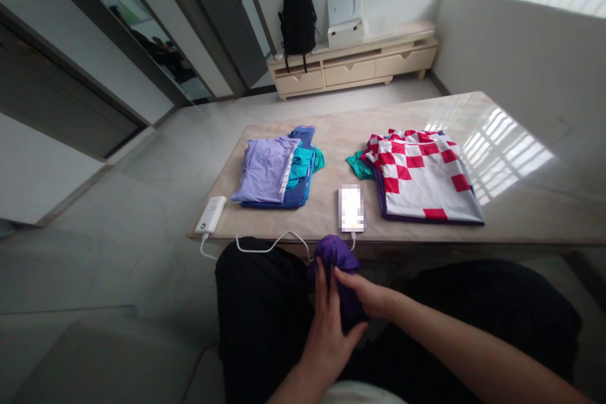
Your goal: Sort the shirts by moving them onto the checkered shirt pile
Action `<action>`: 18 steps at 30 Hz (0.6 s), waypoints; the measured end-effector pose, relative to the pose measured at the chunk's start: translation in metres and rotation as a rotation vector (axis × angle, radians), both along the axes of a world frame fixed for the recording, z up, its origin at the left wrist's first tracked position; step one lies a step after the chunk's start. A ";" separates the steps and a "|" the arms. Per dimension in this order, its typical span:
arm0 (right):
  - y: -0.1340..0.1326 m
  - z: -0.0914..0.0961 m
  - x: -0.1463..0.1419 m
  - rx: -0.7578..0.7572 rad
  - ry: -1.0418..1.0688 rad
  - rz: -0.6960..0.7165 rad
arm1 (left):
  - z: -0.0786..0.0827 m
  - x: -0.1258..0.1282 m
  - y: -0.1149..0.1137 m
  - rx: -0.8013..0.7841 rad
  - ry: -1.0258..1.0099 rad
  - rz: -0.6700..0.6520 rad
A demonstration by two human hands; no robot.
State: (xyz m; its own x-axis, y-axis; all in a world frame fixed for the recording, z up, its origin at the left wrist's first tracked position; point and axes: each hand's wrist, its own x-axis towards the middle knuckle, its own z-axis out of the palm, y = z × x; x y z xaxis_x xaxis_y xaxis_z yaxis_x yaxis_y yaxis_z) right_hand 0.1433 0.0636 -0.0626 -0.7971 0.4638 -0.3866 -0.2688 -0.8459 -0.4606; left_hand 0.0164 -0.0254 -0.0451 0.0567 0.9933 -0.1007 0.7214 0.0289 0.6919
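**Purple cloth held in the lap, below the bench edge**

No container is in view. The purple cloth [341,271] is bunched into a dark, creased lump, with its long axis running from the lap toward the bench [521,214].

The left hand [326,328] lies against its side, fingers [322,287] pressed together. The right hand [369,297] pinches the cloth from the right.

On the bench lie a checked shirt [423,180], a stack of folded clothes [279,170], a phone [351,208] and a power bank [211,214].
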 end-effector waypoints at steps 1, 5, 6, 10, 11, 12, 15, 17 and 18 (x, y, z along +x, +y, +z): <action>0.001 -0.002 0.000 0.005 0.026 0.018 | -0.003 0.000 0.001 0.043 0.023 -0.008; 0.011 -0.005 0.001 0.143 0.074 0.018 | -0.007 -0.011 0.007 0.212 0.111 -0.056; 0.013 -0.004 0.002 0.203 0.049 0.019 | -0.006 -0.016 0.010 0.234 0.128 -0.061; 0.021 -0.001 0.005 0.409 -0.152 0.065 | 0.000 -0.038 0.020 0.295 0.222 -0.068; 0.022 -0.001 0.006 0.429 -0.198 0.076 | 0.001 -0.041 0.022 0.318 0.253 -0.065; 0.022 0.000 0.007 0.436 -0.236 0.088 | 0.002 -0.042 0.023 0.339 0.283 -0.060; 0.022 0.002 0.009 0.427 -0.314 0.135 | 0.009 -0.032 0.021 0.355 0.304 -0.041; 0.024 0.008 0.013 0.425 -0.311 0.113 | 0.022 -0.018 0.017 0.356 0.259 -0.059; 0.027 0.012 0.018 0.423 -0.306 0.059 | 0.030 -0.013 0.017 0.373 0.228 -0.091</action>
State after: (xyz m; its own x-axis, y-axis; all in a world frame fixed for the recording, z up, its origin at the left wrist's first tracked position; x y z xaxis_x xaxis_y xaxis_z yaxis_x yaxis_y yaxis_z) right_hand 0.1611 0.0903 -0.0503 -0.7067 0.5874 -0.3944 -0.0258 -0.5785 -0.8153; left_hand 0.0038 -0.0088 -0.0148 0.1636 0.9559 0.2437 0.8448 -0.2634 0.4658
